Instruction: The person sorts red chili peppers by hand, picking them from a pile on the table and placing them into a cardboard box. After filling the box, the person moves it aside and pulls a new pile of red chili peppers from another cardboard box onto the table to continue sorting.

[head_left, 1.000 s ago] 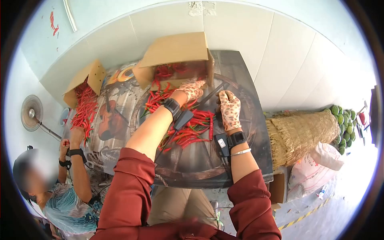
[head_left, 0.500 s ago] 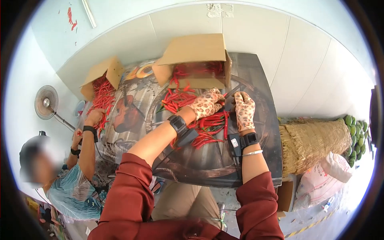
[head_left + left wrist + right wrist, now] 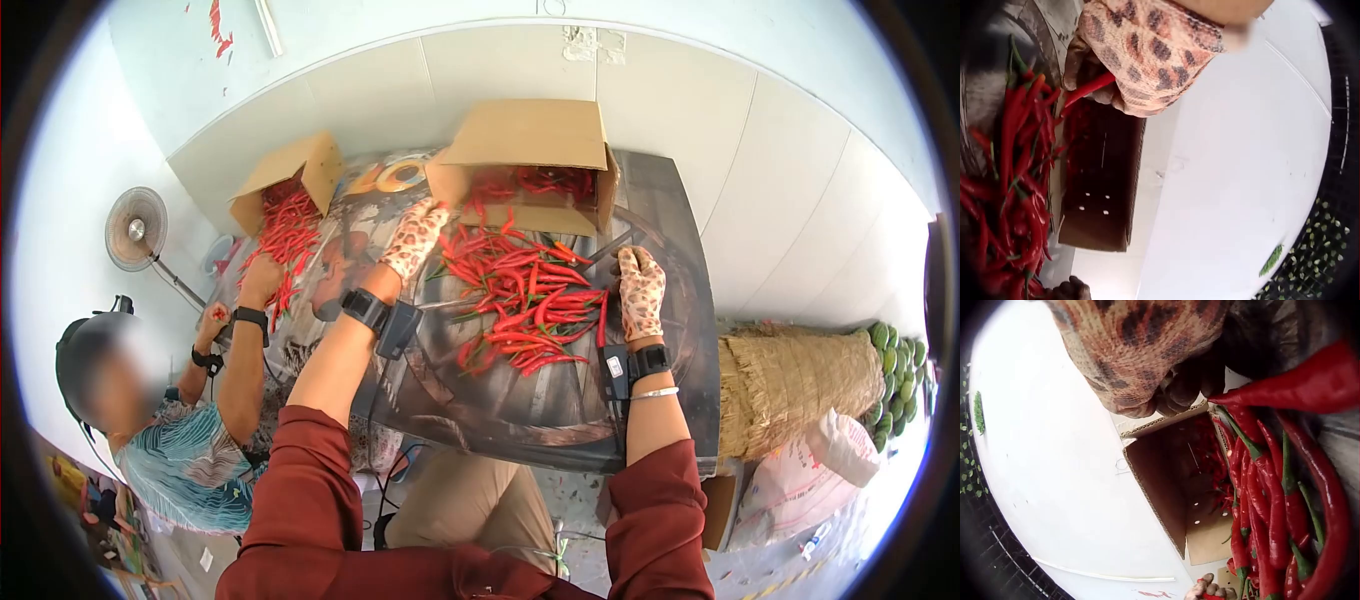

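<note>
Both my hands wear leopard-print gloves. My left hand (image 3: pixel 416 234) hovers at the left edge of a pile of red chillies (image 3: pixel 522 300) on the dark printed table (image 3: pixel 560 420). It pinches one red chilli (image 3: pixel 1092 86) between curled fingers. My right hand (image 3: pixel 640 288) rests at the pile's right edge. In the right wrist view its fingertips (image 3: pixel 1188 387) pinch the stem end of another red chilli (image 3: pixel 1300 384). An open cardboard box (image 3: pixel 530 150) lies on its side behind the pile with chillies spilling out of it.
A second box (image 3: pixel 290 180) of chillies lies at the far left, where another person's hand (image 3: pixel 262 282) works. A fan (image 3: pixel 135 228) stands on the left, a woven basket (image 3: pixel 790 375) and green fruits (image 3: pixel 890 350) on the right. White wall behind.
My left hand has drawn away from the right hand, across the pile to its left side, carrying a chilli. The right hand has stayed at the pile's right edge. The view has shifted.
</note>
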Action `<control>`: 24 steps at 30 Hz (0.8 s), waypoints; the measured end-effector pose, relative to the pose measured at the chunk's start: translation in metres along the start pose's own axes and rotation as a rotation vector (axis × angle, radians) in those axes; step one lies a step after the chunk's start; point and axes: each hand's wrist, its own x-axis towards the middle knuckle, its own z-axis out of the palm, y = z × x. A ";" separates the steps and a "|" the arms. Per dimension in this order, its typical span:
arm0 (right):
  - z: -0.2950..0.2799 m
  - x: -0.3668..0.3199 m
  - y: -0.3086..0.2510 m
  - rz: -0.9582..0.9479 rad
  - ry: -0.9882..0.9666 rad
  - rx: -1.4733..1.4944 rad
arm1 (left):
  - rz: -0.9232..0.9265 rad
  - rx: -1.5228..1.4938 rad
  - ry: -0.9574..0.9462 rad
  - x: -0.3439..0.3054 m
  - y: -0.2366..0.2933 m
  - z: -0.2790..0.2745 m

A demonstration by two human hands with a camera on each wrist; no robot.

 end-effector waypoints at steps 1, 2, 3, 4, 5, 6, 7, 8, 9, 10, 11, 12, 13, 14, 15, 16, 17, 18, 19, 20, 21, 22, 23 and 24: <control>0.000 0.001 0.003 -0.003 -0.005 -0.001 | -0.002 0.000 0.006 0.000 0.006 -0.005; 0.000 0.002 0.006 -0.007 -0.006 0.012 | -0.287 -0.033 -0.102 -0.001 0.019 -0.012; 0.001 0.003 0.008 -0.010 -0.007 0.024 | -0.572 -0.069 -0.210 -0.002 0.027 -0.018; 0.001 0.001 0.003 0.047 -0.021 0.040 | -0.649 -0.111 -0.278 -0.001 0.019 -0.015; 0.002 0.001 0.002 0.042 -0.026 0.036 | -0.650 -0.117 -0.272 -0.001 0.011 -0.012; 0.001 0.000 0.002 0.033 -0.036 0.029 | -0.532 -0.008 -0.379 0.000 0.004 -0.007; 0.000 0.000 0.002 0.025 -0.045 0.020 | -0.411 0.099 -0.485 0.000 -0.002 -0.001; 0.000 0.003 0.009 -0.012 -0.040 -0.045 | -0.484 0.083 -0.578 0.003 -0.006 0.003; -0.002 0.005 0.012 -0.016 -0.042 -0.052 | -0.484 0.076 -0.576 0.008 -0.013 0.008; -0.001 0.006 0.013 -0.003 -0.041 -0.053 | -0.294 0.305 -0.653 0.014 -0.028 0.017; -0.001 0.005 0.013 0.014 -0.041 -0.053 | -0.101 0.532 -0.724 0.021 -0.050 0.030; -0.001 0.006 0.014 0.011 -0.053 -0.049 | 0.318 1.089 -0.869 0.038 -0.103 0.062; 0.000 0.004 0.012 0.013 -0.058 -0.054 | 0.312 1.084 -0.871 0.035 -0.075 0.057; 0.000 0.002 0.006 0.042 -0.074 -0.023 | -0.124 0.825 -0.819 0.031 -0.019 0.040; 0.000 0.001 0.002 0.072 -0.088 0.009 | -0.536 0.543 -0.739 0.029 0.013 0.031; 0.001 0.001 0.003 0.071 -0.087 0.005 | -0.217 0.668 -0.840 0.031 -0.022 0.036; 0.001 0.002 0.004 0.061 -0.084 0.026 | -0.215 0.667 -0.840 0.031 -0.019 0.038; 0.002 0.001 0.005 0.052 -0.082 0.047 | -0.117 0.829 -0.846 0.029 -0.017 0.039; 0.002 0.000 0.002 0.052 -0.081 0.048 | -0.016 0.990 -0.848 0.027 -0.018 0.041; 0.002 -0.003 -0.003 0.062 -0.084 0.058 | -0.201 0.786 -0.666 0.021 -0.020 0.043; 0.002 -0.004 -0.006 0.069 -0.087 0.070 | -0.200 0.788 -0.666 0.016 -0.022 0.042; 0.002 -0.003 -0.003 0.068 -0.086 0.072 | -0.307 0.621 -0.576 0.011 -0.013 0.036; 0.002 0.000 0.003 0.073 -0.078 0.053 | -0.408 0.451 -0.484 0.009 -0.007 0.032; 0.001 0.002 0.007 0.077 -0.069 0.033 | -0.490 0.310 -0.336 0.010 -0.024 0.034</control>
